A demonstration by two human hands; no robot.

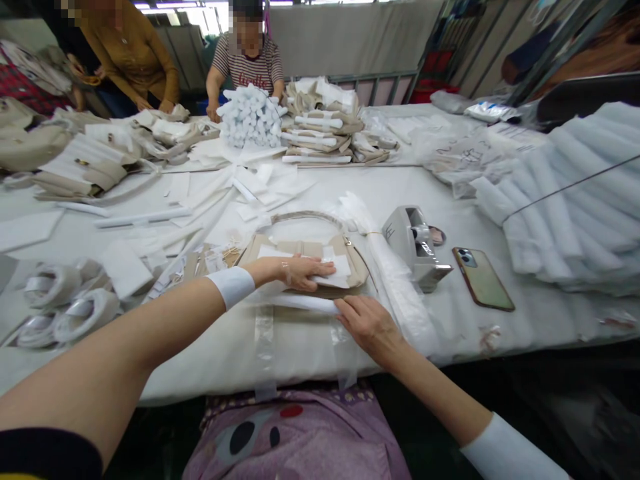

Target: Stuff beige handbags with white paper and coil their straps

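Note:
A beige handbag (357, 263) lies on the white-covered table in front of me, its curved strap (305, 216) arching away at the far side. Flat on top of it, with fingers stretched out, my left hand (306, 272) presses a white sheet (341, 268) against the bag. Along the bag's near edge runs a white rolled strip (305, 303). My right hand (369, 325) has its fingers closed on the strip's right end. Two lengths of clear tape (265, 333) hang over the table's front edge, just below the strip.
A tape dispenser (415, 247), a phone (483, 279) and bundled plastic bags (395, 280) lie to the right, before stacked foam rolls (570, 200). Tape rolls (83, 317) sit at left. Across the table, people stand behind a white foam pile (253, 119) and stacked bags (325, 130).

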